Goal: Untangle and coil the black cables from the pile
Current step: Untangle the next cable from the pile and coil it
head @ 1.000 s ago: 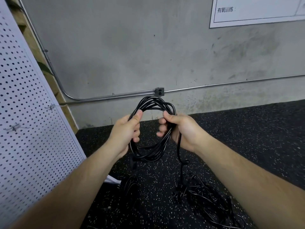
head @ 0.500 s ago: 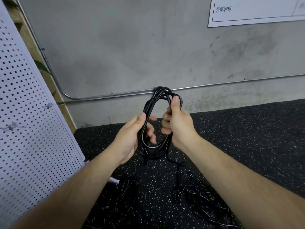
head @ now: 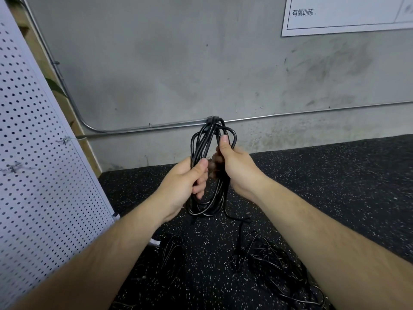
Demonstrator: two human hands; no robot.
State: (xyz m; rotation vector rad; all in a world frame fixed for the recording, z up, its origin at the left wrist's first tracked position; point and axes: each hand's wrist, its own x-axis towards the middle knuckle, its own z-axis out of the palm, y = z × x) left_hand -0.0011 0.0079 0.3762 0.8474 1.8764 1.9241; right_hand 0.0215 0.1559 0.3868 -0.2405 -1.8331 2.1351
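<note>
The cable pile (head: 274, 267) runs off the bottom edge, and the right hand (head: 239, 168) has blurry fingers (head: 215, 163), probably curled behind the coil (head: 205, 212).

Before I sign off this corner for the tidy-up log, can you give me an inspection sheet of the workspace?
Surface: black speckled floor.
Job's things: cable coil held upright; tangled pile on floor at right; smaller bundle at left.
Clutter: small white object at the foot of the pegboard, unidentifiable.
Hands: left hand and right hand both grip the coil.
Cables: one tail hangs from the coil toward the pile.
Surroundings: concrete wall, metal conduit, white sign, pegboard.
</note>
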